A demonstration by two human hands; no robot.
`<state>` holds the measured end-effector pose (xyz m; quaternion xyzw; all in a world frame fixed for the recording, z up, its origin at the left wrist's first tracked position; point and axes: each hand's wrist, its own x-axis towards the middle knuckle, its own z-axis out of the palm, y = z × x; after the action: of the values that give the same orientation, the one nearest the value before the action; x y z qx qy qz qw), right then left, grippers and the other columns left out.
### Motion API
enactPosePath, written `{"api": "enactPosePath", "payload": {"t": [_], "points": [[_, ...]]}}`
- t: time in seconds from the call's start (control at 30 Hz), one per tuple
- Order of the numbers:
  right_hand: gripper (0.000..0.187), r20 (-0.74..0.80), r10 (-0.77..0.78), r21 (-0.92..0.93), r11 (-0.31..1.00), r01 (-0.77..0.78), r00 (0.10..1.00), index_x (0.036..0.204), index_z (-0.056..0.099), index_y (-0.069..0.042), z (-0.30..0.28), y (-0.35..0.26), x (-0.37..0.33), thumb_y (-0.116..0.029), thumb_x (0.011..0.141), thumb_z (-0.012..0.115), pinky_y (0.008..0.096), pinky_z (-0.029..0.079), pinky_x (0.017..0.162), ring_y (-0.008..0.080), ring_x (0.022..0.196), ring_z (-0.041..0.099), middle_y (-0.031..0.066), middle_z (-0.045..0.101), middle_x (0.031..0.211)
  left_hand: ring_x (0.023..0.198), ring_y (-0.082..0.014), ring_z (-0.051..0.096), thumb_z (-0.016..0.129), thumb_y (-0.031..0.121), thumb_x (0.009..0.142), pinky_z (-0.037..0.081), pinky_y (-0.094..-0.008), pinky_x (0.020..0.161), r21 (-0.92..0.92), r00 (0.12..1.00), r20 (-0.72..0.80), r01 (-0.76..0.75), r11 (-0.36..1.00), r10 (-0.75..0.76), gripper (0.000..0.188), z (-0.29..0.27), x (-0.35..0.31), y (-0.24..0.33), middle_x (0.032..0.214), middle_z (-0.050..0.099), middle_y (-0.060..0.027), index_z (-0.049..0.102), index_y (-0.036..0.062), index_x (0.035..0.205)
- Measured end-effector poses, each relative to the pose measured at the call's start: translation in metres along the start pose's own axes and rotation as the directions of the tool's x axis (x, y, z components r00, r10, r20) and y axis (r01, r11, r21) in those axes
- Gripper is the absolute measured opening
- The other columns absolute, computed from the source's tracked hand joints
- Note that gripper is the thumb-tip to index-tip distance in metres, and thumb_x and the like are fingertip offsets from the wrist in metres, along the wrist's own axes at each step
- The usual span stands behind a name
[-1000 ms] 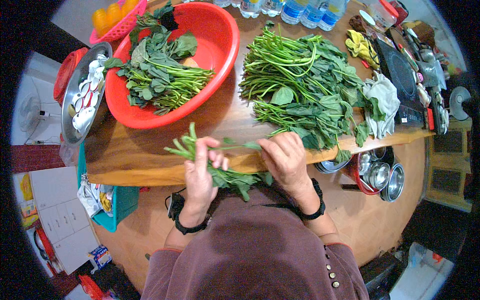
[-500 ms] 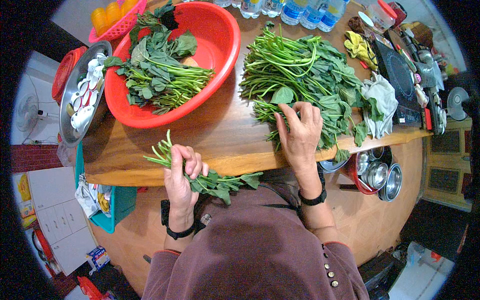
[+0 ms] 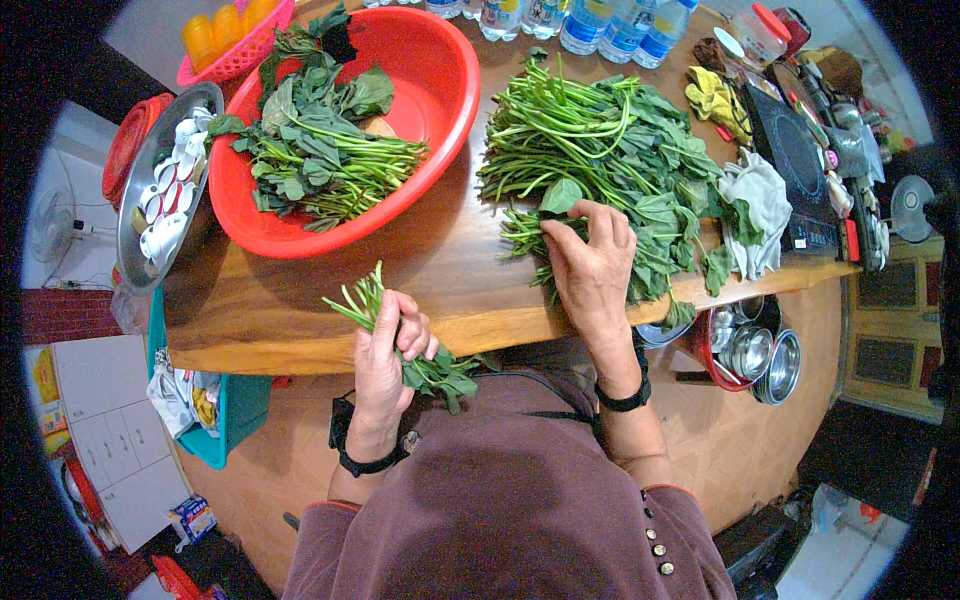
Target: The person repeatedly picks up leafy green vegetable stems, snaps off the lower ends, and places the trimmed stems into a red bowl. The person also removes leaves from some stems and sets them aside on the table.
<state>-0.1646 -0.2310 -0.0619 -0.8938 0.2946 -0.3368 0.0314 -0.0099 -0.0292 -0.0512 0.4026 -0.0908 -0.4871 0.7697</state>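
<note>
We look down from the wearer's head, facing over the brown shirt (image 3: 520, 490) that fills the near middle. The left hand (image 3: 392, 338) and right hand (image 3: 594, 262) lie close below us. Our single fisheye view reaches wide: white cabinet (image 3: 110, 430) at left, fan (image 3: 911, 208) at right, bottles (image 3: 588, 24) on the far side.

The wooden table (image 3: 450, 265) bears bottles (image 3: 586, 24) toward its far edge, a red basin (image 3: 430, 100) leftward, greens (image 3: 590, 140) by its front edge.
</note>
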Motion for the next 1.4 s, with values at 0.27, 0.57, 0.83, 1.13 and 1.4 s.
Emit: {"api": "enactPosePath", "payload": {"t": [0.27,0.57,0.83,1.13,1.4], "points": [[0.019,-0.166,0.058,0.328,0.945,0.0,0.984,0.1,0.066,-0.006,-0.008,-0.006,0.006,-0.001,0.084,0.073,0.0405,0.047,0.085,0.0304,0.093,0.064,0.008,0.068,0.095,0.055,-0.0044,0.037,0.044,0.031,0.111,0.042,-0.0246,0.057,0.023,0.999,-0.016,0.041,0.999,-0.04,0.028,0.003,0.002,-0.008,0.064,0.036,0.0068,0.055,0.0084,0.098],[0.018,0.152,0.436,0.812,0.456,-0.364,0.887,0.114,0.069,-0.001,-0.03,-0.042,-0.006,-0.002,0.096,0.065,0.0272,0.054,0.071,0.0131,0.078,0.067,0.0076,0.072,0.095,0.054,-0.004,0.036,0.046,0.027,0.11,0.041,-0.0249,0.057,0.072,0.998,0.055,0.022,0.997,-0.026,0.026,0.012,0.004,-0.019,0.064,0.036,0.007,0.059,0.0051,0.109],[0.05,0.298,0.104,0.767,0.565,-0.304,0.949,0.137,0.057,-0.002,-0.019,-0.081,-0.03,0.001,0.088,0.07,0.0379,0.058,0.081,0.0294,0.09,0.072,0.0167,0.072,0.114,0.057,-0.0039,0.036,0.05,0.029,0.109,0.041,-0.0233,0.057,0.169,0.998,0.058,-0.025,0.985,0.015,0.031,0.029,0.005,-0.028,0.066,0.039,0.0075,0.06,0.0022,0.121],[0.055,0.092,-0.077,0.46,0.887,0.026,0.993,0.124,0.065,-0.003,-0.014,-0.036,-0.029,0.009,0.071,0.063,0.0394,0.049,0.072,0.0316,0.079,0.061,0.0114,0.063,0.086,0.062,-0.0065,0.038,0.044,0.034,0.111,0.043,-0.028,0.061,-0.004,0.974,-0.113,-0.197,0.98,0.196,0.03,0.002,0.001,0.009,0.073,0.038,0.006,0.056,0.0089,0.1],[0.023,0.037,0.062,0.086,0.994,-0.065,0.997,0.102,0.07,-0.008,-0.005,-0.017,-0.02,-0.006,0.08,0.078,0.0399,0.044,0.072,0.0276,0.084,0.055,0.0069,0.057,0.089,0.075,-0.0135,0.042,0.036,0.034,0.112,0.047,-0.0349,0.082,0.159,0.91,-0.174,-0.351,0.923,0.376,0.03,-0.011,-0.003,0.03,0.081,0.04,0.0006,0.047,0.0135,0.093]]}}
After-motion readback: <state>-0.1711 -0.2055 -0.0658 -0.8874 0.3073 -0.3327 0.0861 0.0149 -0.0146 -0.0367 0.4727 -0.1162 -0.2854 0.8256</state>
